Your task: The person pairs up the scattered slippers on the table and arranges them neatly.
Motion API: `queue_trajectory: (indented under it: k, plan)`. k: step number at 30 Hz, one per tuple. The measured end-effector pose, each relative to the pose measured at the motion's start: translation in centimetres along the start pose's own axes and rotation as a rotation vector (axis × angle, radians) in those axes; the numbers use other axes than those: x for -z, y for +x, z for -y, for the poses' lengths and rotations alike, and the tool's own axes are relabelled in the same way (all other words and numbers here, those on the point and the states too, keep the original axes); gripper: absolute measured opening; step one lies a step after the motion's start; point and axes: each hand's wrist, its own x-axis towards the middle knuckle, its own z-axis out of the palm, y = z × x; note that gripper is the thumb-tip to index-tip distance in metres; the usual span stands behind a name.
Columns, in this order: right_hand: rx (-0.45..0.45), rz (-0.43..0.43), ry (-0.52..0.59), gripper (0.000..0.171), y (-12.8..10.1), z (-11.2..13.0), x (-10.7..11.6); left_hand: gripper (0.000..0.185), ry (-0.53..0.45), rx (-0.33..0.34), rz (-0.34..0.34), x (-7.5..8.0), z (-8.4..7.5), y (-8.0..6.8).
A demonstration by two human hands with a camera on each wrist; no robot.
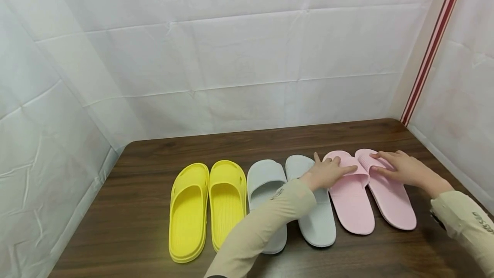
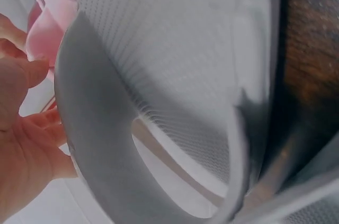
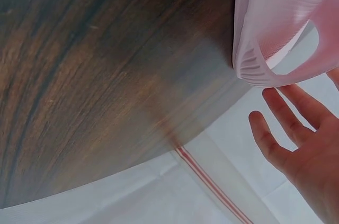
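Left hand [image 1: 326, 174] flat, fingers straight, on strap of left pale pink ribbed rubber slipper [image 1: 350, 192]; right hand [image 1: 399, 167] likewise flat on right pink slipper [image 1: 390, 190], gripping nothing. Pink pair side by side at right end of dark wooden table [image 1: 154, 209], beside grey slippers [image 1: 318, 222] and yellow slippers [image 1: 206, 209].

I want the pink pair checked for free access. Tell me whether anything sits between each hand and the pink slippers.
Nothing visible does. The left hand already rests with straight fingers on the strap of the left pink slipper, reaching over the grey slipper. The right hand lies flat on the right pink slipper.
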Motion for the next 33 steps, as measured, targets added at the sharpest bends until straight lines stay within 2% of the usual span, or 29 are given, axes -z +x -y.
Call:
queue_trajectory:
  k: [5, 13, 24, 30, 33]
  plan:
    - [0.007, 0.002, 0.003, 0.045, -0.2, -0.2, -0.1, 0.056, -0.003, 0.001, 0.026, 0.0, 0.1, -0.1]
    - [0.01, 0.017, 0.058, 0.041, -0.4, -0.5, -0.3, 0.058, -0.04, -0.006, 0.021, -0.2, 0.1, -0.5]
    - [0.085, -0.027, 0.138, 0.04, 0.1, -0.6, -0.9, 0.058, -0.029, -0.005, 0.031, -0.2, 0.4, -0.7]
    - [0.055, -0.006, 0.131, 0.041, 0.1, -0.2, -0.8, 0.061, -0.057, -0.008, 0.033, -0.1, 0.4, -0.9]
    - [0.047, 0.0, 0.138, 0.041, 0.1, 0.2, -0.3, 0.056, -0.05, -0.012, 0.024, 0.1, 0.6, -1.1]
